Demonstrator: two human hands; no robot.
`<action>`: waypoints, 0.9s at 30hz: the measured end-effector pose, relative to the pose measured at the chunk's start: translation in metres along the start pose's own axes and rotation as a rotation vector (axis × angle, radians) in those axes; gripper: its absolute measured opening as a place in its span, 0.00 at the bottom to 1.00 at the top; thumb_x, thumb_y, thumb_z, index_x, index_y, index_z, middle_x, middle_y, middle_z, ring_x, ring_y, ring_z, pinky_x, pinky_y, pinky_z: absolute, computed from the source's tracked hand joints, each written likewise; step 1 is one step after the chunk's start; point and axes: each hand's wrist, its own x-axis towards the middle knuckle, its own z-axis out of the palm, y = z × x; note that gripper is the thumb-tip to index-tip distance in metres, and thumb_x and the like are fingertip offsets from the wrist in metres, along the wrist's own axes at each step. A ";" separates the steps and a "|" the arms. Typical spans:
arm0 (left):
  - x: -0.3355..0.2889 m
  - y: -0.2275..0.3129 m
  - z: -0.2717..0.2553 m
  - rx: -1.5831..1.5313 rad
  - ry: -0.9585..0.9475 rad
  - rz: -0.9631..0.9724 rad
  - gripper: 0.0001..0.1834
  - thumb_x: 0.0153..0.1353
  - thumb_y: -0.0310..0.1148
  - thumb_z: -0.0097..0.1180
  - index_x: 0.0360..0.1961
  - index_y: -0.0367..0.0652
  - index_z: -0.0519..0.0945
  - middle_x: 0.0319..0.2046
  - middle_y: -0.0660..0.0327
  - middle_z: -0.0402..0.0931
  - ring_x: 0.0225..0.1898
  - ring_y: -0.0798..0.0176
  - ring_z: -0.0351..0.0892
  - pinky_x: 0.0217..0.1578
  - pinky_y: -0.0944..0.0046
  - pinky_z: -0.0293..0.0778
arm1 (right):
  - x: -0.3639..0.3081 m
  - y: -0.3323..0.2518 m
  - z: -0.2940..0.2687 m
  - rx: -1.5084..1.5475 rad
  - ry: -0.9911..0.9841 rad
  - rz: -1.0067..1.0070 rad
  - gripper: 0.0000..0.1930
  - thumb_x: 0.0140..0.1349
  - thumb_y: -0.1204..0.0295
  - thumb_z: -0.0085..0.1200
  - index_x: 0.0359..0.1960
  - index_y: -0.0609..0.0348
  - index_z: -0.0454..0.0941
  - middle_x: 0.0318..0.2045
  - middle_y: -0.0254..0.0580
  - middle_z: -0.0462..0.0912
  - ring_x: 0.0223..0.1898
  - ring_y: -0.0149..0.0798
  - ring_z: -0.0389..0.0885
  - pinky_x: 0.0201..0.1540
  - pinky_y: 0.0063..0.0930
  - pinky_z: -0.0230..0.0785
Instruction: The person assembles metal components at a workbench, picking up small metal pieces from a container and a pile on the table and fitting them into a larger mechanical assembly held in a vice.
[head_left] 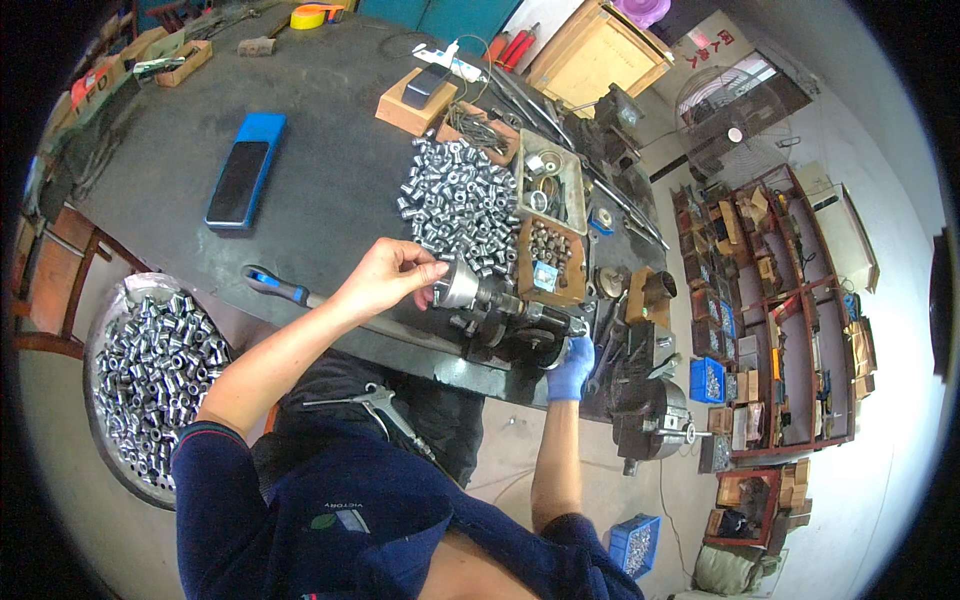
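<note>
My bare left hand (392, 272) is at the silver chuck (458, 286) of a small bench machine, its thumb and fingers pinched together at the chuck's face. Whatever is between the fingertips is too small to make out. In a blue glove, my right hand (570, 370) is closed around a part at the machine's right end; the gripped part is mostly hidden by the glove. Just beyond the chuck lies a heap of shiny metal fittings (460, 195). A wooden box (553, 290) of darker small parts stands behind the machine.
At the left, a round perforated metal tray (97, 400) holds many more fittings. A blue-cased device (245, 172) and a blue-and-black handled tool (275, 285) lie on the dark bench. An air blow gun (380, 402) is by my lap. A vise (655, 420) stands at the right.
</note>
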 end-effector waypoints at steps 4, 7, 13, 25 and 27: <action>0.001 0.010 -0.002 -0.025 -0.014 0.033 0.14 0.56 0.36 0.56 0.27 0.31 0.77 0.19 0.59 0.75 0.20 0.69 0.75 0.21 0.71 0.72 | 0.083 -0.014 -0.003 -0.116 -0.079 -0.080 0.08 0.59 0.63 0.49 0.30 0.53 0.72 0.23 0.34 0.76 0.15 0.23 0.70 0.12 0.17 0.60; -0.027 0.021 -0.037 0.189 0.132 -0.012 0.12 0.55 0.34 0.57 0.29 0.32 0.77 0.20 0.59 0.76 0.20 0.70 0.75 0.21 0.72 0.72 | 0.054 -0.050 0.041 0.016 -0.265 -0.067 0.15 0.60 0.58 0.49 0.22 0.54 0.71 0.15 0.32 0.73 0.11 0.23 0.65 0.08 0.16 0.52; -0.163 0.031 -0.138 0.683 0.550 -0.199 0.09 0.53 0.29 0.56 0.25 0.31 0.76 0.18 0.60 0.74 0.18 0.69 0.71 0.19 0.71 0.66 | -0.047 -0.087 0.052 0.243 -0.401 -0.288 0.19 0.65 0.58 0.39 0.24 0.60 0.70 0.10 0.28 0.60 0.09 0.21 0.54 0.10 0.15 0.48; -0.062 0.006 -0.065 1.172 0.255 0.185 0.11 0.48 0.31 0.57 0.33 0.37 0.77 0.29 0.49 0.76 0.32 0.50 0.77 0.32 0.57 0.72 | 0.013 0.013 -0.035 0.106 -0.116 0.004 0.14 0.60 0.61 0.43 0.36 0.58 0.73 0.33 0.40 0.78 0.35 0.38 0.77 0.39 0.32 0.71; -0.007 -0.024 -0.039 1.184 0.090 0.243 0.14 0.48 0.33 0.57 0.36 0.40 0.77 0.31 0.50 0.76 0.33 0.47 0.76 0.33 0.54 0.72 | 0.019 0.011 -0.030 0.113 -0.127 0.016 0.16 0.60 0.61 0.42 0.40 0.59 0.73 0.37 0.42 0.78 0.40 0.42 0.77 0.46 0.37 0.70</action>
